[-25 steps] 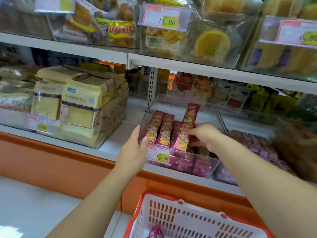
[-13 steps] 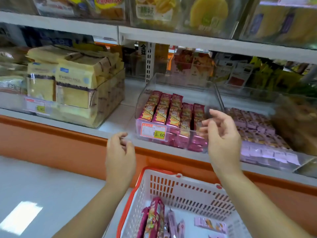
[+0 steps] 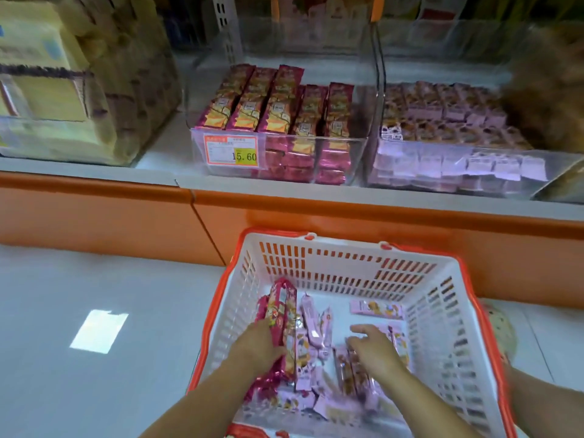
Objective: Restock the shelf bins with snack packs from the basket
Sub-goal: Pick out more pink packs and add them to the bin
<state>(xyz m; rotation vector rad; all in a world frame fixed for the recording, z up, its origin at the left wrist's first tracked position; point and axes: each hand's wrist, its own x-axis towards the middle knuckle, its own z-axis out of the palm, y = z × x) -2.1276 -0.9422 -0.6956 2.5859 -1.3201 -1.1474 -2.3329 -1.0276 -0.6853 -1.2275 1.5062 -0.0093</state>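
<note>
**Both hands in basket, left grip on magenta packs**

Snack packs: a loose pile on the floor of the white basket (image 3: 335, 267) with the orange rim. Magenta packs (image 3: 281, 306) stand on edge against the basket's left wall; pale pink packs (image 3: 311, 314) lie scattered mid-floor; one flat pink pack (image 3: 376, 308) lies apart near the back wall.

Left hand (image 3: 257, 344): grip clamped around the lower part of the magenta packs, fingers wrapped over them, upper ends sticking up past the hand.

Right hand (image 3: 374, 350): palm down over the pink pile, fingers spread apart and touching or just above the packs. Nothing visibly held. Motion blur, so can't confirm contact.

The basket sits on the pale floor (image 3: 94, 358), just in front of the orange shelf base (image 3: 94, 213).

Shelf above it:
- Centre clear bin (image 3: 357, 143): rows of the same magenta packs (image 3: 271, 102) stood on end, filling the left and middle; right side looks lower. Price tag (image 3: 232, 151) on its front reads 15.60.
- Right bin (image 3: 537, 181): touching the centre one, packed with small pale pink packs (image 3: 442, 121).
- Left bin (image 3: 94, 134): well apart across a bare strip of shelf, holds yellow wrapped packs (image 3: 47, 90).

A blurred brown mass (image 3: 550, 90) covers the top right corner; can't tell what it is.
</note>
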